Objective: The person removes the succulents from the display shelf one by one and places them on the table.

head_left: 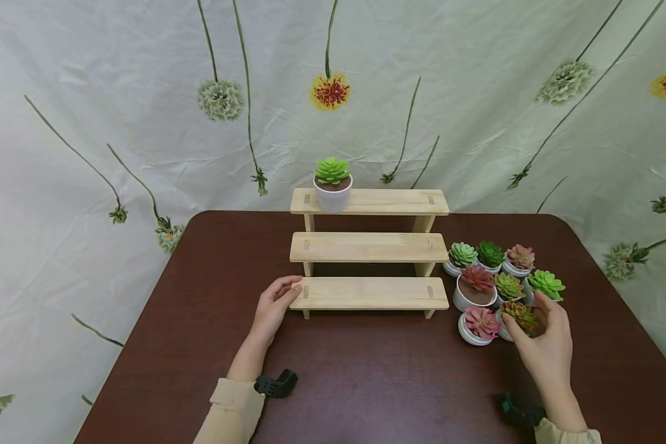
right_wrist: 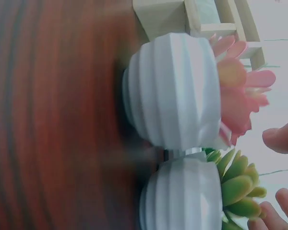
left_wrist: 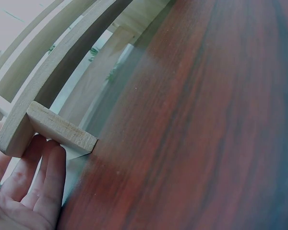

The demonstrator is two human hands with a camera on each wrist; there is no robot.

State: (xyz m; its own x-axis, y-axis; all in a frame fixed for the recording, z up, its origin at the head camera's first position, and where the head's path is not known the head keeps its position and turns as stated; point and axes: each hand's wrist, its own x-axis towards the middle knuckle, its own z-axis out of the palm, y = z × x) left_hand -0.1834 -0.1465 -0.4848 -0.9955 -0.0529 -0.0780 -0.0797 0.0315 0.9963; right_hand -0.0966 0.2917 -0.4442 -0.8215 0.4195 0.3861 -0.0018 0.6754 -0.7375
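A three-tier wooden plant stand (head_left: pixel 369 292) stands in the middle of the table. At the left end of its lowest board, my left hand (head_left: pixel 272 306) holds the wood, thumb above and fingertips against the side underneath. My right hand (head_left: pixel 549 345) hovers around an orange-green potted succulent (head_left: pixel 518 316), thumb and fingers spread apart on either side of its leaves. In the right wrist view the thumb is apart from the plants, and the fingers are close to the green leaves (right_wrist: pixel 240 187). Beside it sits a pink succulent (head_left: pixel 481 322) in a ribbed white pot (right_wrist: pixel 175 91).
A bright green succulent (head_left: pixel 333 179) in a white pot stands on the top board's left part. Several other potted succulents, among them a red one (head_left: pixel 477 279) and a bright green one (head_left: pixel 546 283), crowd right of the stand. A floral cloth (head_left: pixel 477 111) hangs behind the dark table (head_left: pixel 366 382).
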